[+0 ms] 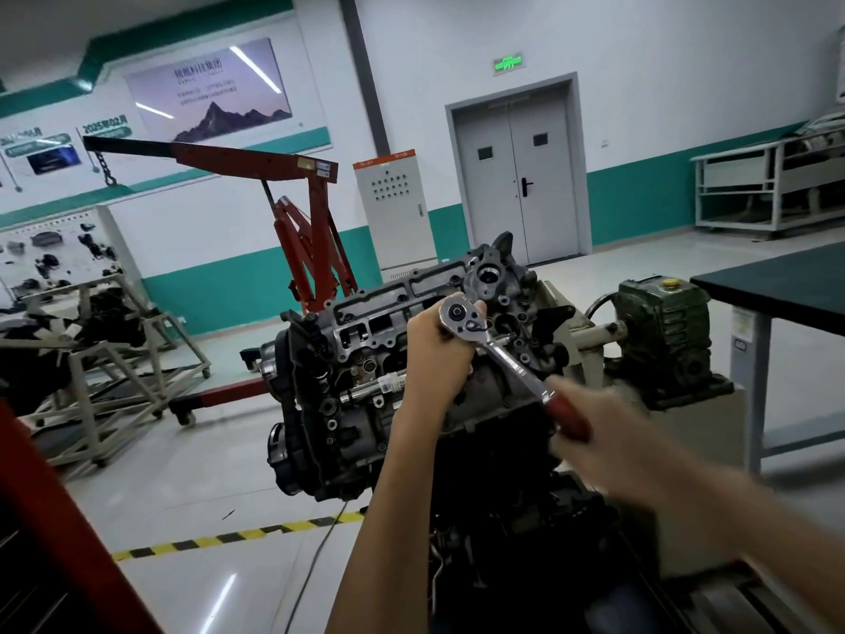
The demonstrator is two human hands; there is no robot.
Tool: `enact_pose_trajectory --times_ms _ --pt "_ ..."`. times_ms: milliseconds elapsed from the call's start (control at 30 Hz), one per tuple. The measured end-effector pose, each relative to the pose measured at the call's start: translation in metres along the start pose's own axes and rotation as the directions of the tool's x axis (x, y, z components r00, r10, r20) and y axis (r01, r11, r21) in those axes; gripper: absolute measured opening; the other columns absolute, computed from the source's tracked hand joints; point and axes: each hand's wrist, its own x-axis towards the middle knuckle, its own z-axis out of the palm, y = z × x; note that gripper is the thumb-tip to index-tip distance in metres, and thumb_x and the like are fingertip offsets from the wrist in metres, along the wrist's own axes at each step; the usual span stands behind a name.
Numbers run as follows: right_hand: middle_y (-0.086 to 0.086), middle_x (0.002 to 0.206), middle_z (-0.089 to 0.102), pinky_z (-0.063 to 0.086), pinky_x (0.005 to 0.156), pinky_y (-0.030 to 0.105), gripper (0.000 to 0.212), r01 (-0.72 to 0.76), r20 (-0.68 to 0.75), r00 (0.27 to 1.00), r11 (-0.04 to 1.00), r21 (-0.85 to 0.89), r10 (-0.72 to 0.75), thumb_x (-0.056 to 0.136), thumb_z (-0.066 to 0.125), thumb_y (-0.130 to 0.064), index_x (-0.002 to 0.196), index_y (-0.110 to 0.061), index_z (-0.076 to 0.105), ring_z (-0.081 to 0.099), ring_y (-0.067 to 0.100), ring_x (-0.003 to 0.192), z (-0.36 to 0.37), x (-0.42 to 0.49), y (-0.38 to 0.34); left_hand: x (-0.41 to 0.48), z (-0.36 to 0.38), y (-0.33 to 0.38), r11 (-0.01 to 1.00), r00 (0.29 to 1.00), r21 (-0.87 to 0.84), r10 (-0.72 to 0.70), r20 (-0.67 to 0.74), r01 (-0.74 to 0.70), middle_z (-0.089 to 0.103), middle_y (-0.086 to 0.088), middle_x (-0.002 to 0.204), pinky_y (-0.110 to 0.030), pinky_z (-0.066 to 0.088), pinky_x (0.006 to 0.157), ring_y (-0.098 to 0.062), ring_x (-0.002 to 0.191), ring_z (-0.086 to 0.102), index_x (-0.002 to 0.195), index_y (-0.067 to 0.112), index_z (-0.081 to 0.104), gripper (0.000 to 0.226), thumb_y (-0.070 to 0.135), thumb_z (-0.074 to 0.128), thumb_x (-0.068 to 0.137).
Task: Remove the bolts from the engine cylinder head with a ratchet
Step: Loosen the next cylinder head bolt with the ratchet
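– Fingers (478,308) of my left hand (436,354) wrap the head of the ratchet (503,354), holding it down on the top face of the cylinder head (379,313), toward the end nearer the green gearbox (663,331). My right hand (599,432), blurred in the picture, is clenched round the red handle (564,414).

– Is the socket seated on a bolt?

– I cannot tell from here. The drive side and any bolt under it are hidden beneath the ratchet's head and my palm. The cylinder head itself crowns the engine at mid-floor, with a red hoist (315,212) standing well behind it.

– So what makes this stroke a good one?

– As I judge it, the left hand matters most. It should press straight down the bolt's axis so the socket stays square and does not ride off the hex. The right hand should pull from the far end of the handle in a smooth arc level with the deck, not a jerk. I would check that the direction lever is set to loosen. The raised lugs of the casting sit close by, so a slip there could cost me knuckles.
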Motion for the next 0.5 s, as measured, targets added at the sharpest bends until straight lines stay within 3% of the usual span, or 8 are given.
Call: enact_pose_trajectory --times_ms 67,167,267,333,433,500 --pt "-0.002 0.061 0.055 0.048 0.05 0.02 0.037 0.069 0.077 0.996 0.97 -0.234 -0.052 0.077 0.063 -0.001 0.076 -0.033 0.044 0.055 0.007 0.048 -0.041 0.016 0.007 0.0 0.0 0.001 1.0 1.0 0.005 -0.002 0.019 0.002 0.04 0.016 0.048 -0.019 0.027 0.051 -0.001 0.051 0.031 0.049 0.033 0.043 0.054 -0.001 0.058 0.088" --pt "0.001 0.066 0.057 0.053 0.054 0.033 0.034 0.063 0.052 0.997 0.946 -0.317 -0.049 0.078 0.063 -0.005 0.077 -0.031 0.042 0.057 0.013 0.052 -0.05 0.024 0.012 -0.003 0.002 0.002 1.0 1.0 -0.013 0.001 0.011 0.0 0.041 0.017 0.047 -0.016 0.026 0.05 -0.001 0.049 0.031 0.05 0.036 0.048 0.056 -0.003 0.057 0.089" --pt "-0.005 0.056 0.05 0.048 0.05 0.021 0.04 -0.016 -0.108 0.994 0.997 -0.076 0.008 0.075 0.067 -0.003 0.076 -0.033 0.041 0.05 0.005 0.045 0.0 -0.001 0.002 -0.006 0.003 0.002 0.999 0.999 -0.034 0.02 -0.031 -0.021 0.038 0.016 0.05 -0.019 0.028 0.052 -0.001 0.052 0.03 0.055 0.029 0.037 0.049 0.009 0.061 0.092" --pt "-0.007 0.05 0.043 0.032 0.041 0.007 0.034 -0.067 -0.241 0.965 0.987 0.146 0.101 0.074 0.067 -0.002 0.075 -0.027 0.045 0.046 0.002 0.04 0.047 -0.014 -0.014 -0.008 0.005 0.001 0.999 0.999 -0.038 0.026 -0.04 -0.027 0.036 0.016 0.051 -0.019 0.029 0.053 -0.001 0.053 0.029 0.057 0.025 0.034 0.046 0.013 0.061 0.093" --pt "-0.001 0.055 0.045 0.031 0.039 0.007 0.02 -0.146 -0.225 0.939 0.893 0.426 0.261 0.078 0.06 -0.003 0.088 -0.016 0.048 0.047 0.001 0.039 0.099 -0.01 -0.043 -0.009 0.007 0.003 0.999 0.999 -0.036 0.029 -0.042 -0.03 0.03 0.015 0.052 -0.018 0.025 0.052 -0.002 0.054 0.024 0.059 0.026 0.03 0.048 0.013 0.062 0.093" --pt "0.0 0.055 0.044 0.032 0.039 0.008 0.022 -0.131 -0.21 0.946 0.886 0.445 0.245 0.077 0.059 -0.001 0.086 -0.018 0.047 0.046 0.003 0.038 0.1 -0.009 -0.045 -0.009 0.006 0.003 0.998 0.999 -0.056 0.013 -0.036 -0.015 0.03 0.015 0.053 -0.02 0.026 0.054 -0.003 0.056 0.024 0.059 0.028 0.029 0.049 0.015 0.062 0.093"
